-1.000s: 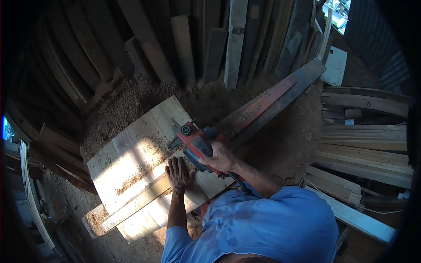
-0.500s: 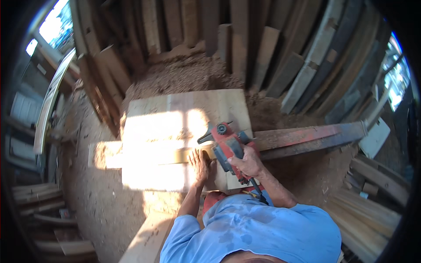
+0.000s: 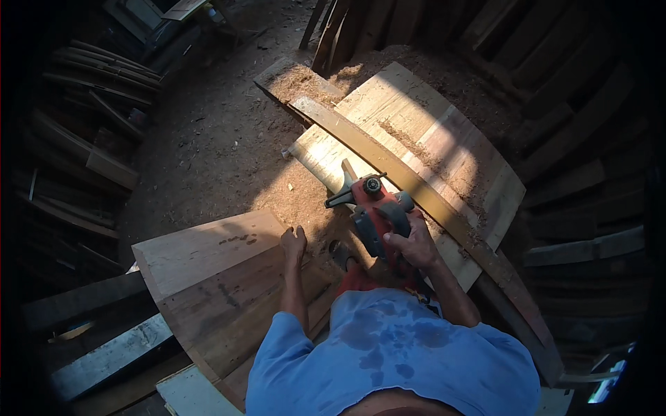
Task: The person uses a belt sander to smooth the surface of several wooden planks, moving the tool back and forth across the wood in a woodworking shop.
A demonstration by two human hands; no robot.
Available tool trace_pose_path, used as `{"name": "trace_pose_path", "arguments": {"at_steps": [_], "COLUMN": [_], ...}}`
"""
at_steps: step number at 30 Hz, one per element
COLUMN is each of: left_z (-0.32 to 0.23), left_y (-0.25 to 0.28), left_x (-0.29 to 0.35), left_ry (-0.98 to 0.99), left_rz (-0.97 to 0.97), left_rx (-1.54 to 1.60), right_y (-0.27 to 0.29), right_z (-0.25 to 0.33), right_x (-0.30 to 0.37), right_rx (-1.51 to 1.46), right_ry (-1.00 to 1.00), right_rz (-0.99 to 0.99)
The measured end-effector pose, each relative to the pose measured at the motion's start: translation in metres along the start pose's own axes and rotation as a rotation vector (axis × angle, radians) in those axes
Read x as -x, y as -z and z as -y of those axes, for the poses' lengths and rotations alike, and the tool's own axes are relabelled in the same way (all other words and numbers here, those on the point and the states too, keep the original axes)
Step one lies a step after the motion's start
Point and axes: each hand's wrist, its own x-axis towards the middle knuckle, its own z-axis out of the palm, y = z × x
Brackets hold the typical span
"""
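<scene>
My right hand (image 3: 414, 243) grips a red and black electric planer (image 3: 380, 211) by its rear handle, in front of my body. The planer is tilted and sits over the near edge of a pale wooden panel (image 3: 451, 139); whether it touches the wood I cannot tell. Across that panel lies a long yellow-brown wooden bar (image 3: 388, 163). My left hand (image 3: 293, 240) is off the pale panel, beside the right corner of another, browner wooden panel (image 3: 208, 253). Its fingers are slightly bent and apart, with nothing seen in them; contact with the browner panel is unclear.
Wood shavings (image 3: 402, 142) lie on the pale panel and on a board end (image 3: 295, 82) sticking out beneath it. Stacked boards (image 3: 97, 149) line the left side. Dark planks (image 3: 569, 180) stand along the right. Dusty ground (image 3: 208, 132) spreads between.
The view has turned left. My left hand has left the pale panel and moved left to the browner panel. My right hand still holds the planer, now nearer the pale panel's near edge.
</scene>
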Motion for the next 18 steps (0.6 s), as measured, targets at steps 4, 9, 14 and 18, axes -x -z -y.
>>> {"name": "trace_pose_path", "arguments": {"at_steps": [4,9,14,18], "left_z": [0.062,-0.042,-0.075,-0.079], "left_y": [-0.019,-0.039,-0.084,-0.122], "left_x": [0.029,0.129,0.135,0.127], "left_ry": [-0.045,-0.185,-0.316,-0.283], "left_rz": [0.007,-0.091,-0.051,-0.086], "left_rx": [0.536,0.75,0.764,0.699], "right_y": [-0.029,-0.04,-0.041,-0.03], "right_z": [0.0,-0.029,-0.031,-0.051], "right_x": [-0.038,-0.069,-0.079,-0.082], "right_rx": [0.076,0.159,0.177,0.329], "right_ry": [-0.01,-0.008,-0.17,-0.202], "right_rz": [0.176,0.251,0.283,0.251]}}
